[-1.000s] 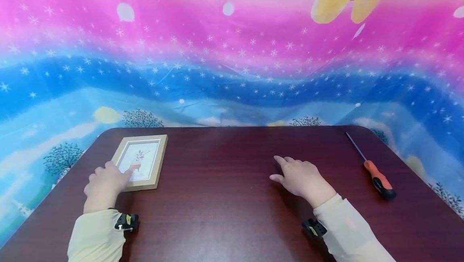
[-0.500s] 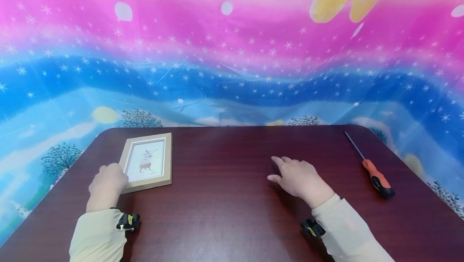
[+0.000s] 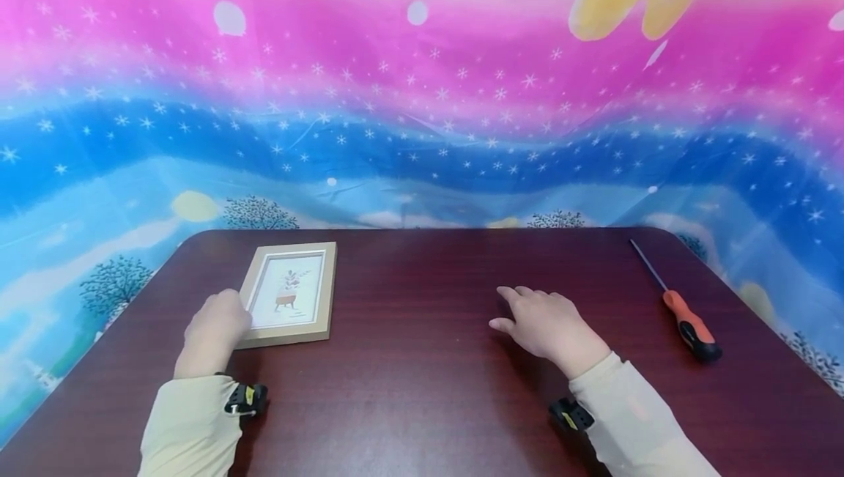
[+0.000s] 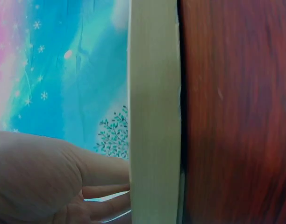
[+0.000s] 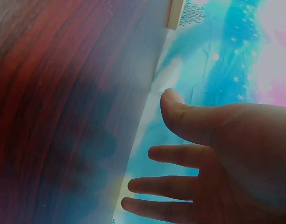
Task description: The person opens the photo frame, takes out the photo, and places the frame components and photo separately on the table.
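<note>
So there's a light wood picture frame [image 3: 288, 294] lying face up towards the far left corner of this dark red-brown table [image 3: 409, 367], with a plant print in it. The person's left hand [image 3: 216, 327] is right up against its left edge, knuckles bent; the fingertips are hidden, so I can't tell if it's clamped on the frame or just pressing. The right hand [image 3: 543, 323] is well apart from it, over the table's right half, fingers loose, thumb spread away, nothing held. Near the table's right edge lies an orange-and-black screwdriver [image 3: 679, 308], shaft pointing at the far edge. Snowflake-print cloth [image 3: 422, 118] hangs behind.
</note>
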